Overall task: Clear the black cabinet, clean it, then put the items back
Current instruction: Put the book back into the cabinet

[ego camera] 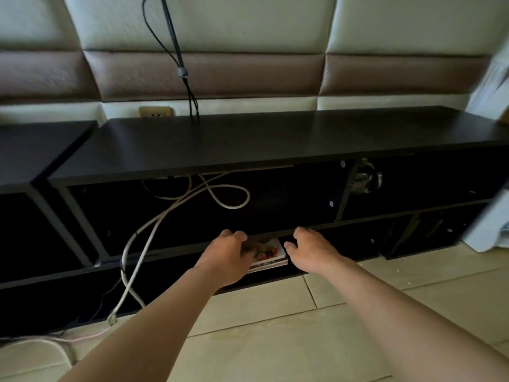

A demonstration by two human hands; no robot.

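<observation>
Left grip first: fingers are curled over the left end of the books, thumb hidden, so I read that as a hold on the stack. Right grip sits just beside the stack's right end with a dark gap between. The thumb is out and the fingertips are lost in shadow under the shelf board, so I cannot tell if it has anything.

The books lie flat in the bottom compartment of the cabinet, near the middle, front edge poking toward the floor. It's a thin stack with a colourful cover on top.

Further out, a white cable loops through the compartment above and trails down past the front to the left of my arms. Something shiny sits in the upper right compartment; too dim to name. Black cords run down the padded wall behind.

My call: this is the clearing step, with the cabinet nearly emptied and this stack among the last things in. It could be a put-back; the shot alone doesn't settle it.

If it's coming out, the right grip needs to close on that free end. Then both grips draw the stack level and straight toward me, low enough to pass the shelf board, with the covers pinched so the thin ones don't fan. Stay off the white cable.
</observation>
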